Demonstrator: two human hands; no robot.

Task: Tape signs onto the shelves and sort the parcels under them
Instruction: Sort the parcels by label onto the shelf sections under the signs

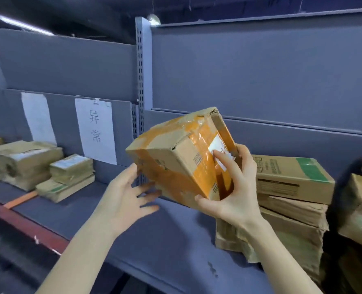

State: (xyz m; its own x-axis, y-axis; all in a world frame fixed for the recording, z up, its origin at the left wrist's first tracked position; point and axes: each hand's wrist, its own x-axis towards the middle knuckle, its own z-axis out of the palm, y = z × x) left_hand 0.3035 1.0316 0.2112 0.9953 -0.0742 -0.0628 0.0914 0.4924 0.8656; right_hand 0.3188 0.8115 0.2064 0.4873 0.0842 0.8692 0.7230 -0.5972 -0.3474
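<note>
Shelf: grey metal shelf (154,240) fills the frame, with flat parcels (27,162) piled at left and a taller stack (292,177) at right.
Parcel: the beat-up orange-taped box (176,158) is tilted in mid-air at mid-frame, just above the shelf board.
Sign: a handwritten sheet (95,130) is taped on the back panel, left of centre.
Hands: right hand (235,194) grips the box's right end, forefinger on its label (218,145). Left hand (125,196) is spread loose, fingers touching the lower left corner.
Risk: it's basically a one-hand hold on slick tape, so I'd guess it slips or tips unless the left gets under it.

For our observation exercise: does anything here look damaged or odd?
Yes. The orange-taped cardboard box gripped by the right hand is battered: its upper edge is dented and its tape wrinkled.
</note>
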